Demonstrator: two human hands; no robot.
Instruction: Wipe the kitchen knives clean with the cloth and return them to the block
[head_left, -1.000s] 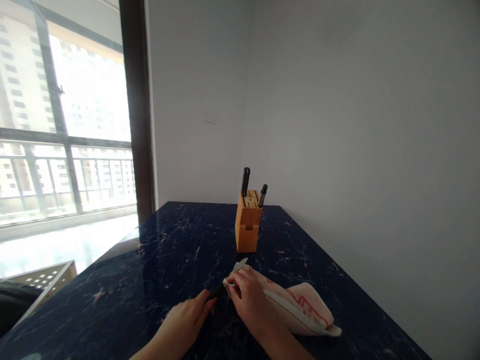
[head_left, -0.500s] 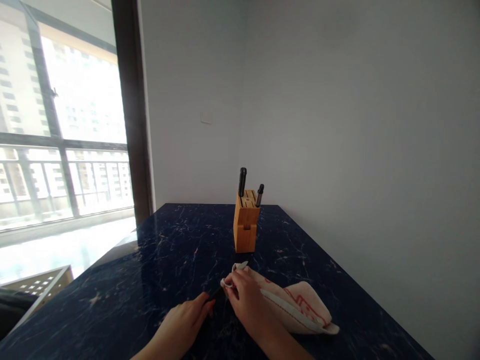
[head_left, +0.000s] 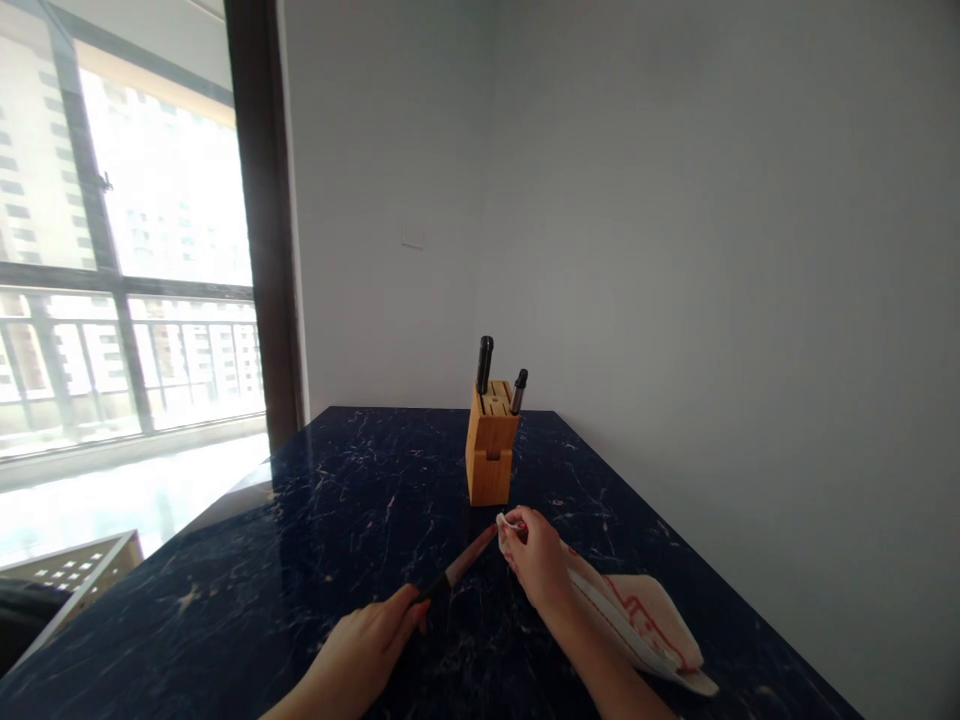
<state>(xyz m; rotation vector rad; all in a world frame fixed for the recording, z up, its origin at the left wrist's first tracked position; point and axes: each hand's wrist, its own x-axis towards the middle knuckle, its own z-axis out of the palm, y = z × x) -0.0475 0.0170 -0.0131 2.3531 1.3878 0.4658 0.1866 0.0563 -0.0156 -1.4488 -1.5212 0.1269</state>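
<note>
Here's the left hand (head_left: 373, 637), fingers wrapped around the black handle of a slim, straight knife (head_left: 460, 568) with a narrow metal blade, and that knife runs away from the fist, slanting forward and to the right, its bare blade in the gap between the two hands. Over at the far end, the right hand (head_left: 541, 560) is pinching a bunched corner of a soft, off-white fabric cloth (head_left: 646, 618) with red markings, right by the knife's tip; whether cloth and tip touch, I cannot tell. The rest of the cloth trails right, beside and beyond the right forearm, on the dark blue, white-veined, marble-look surface (head_left: 360, 500). Straight ahead, just beyond the tip, stands an upright, honey-brown wooden knife block (head_left: 491, 460), two handles poking from its top.
</note>
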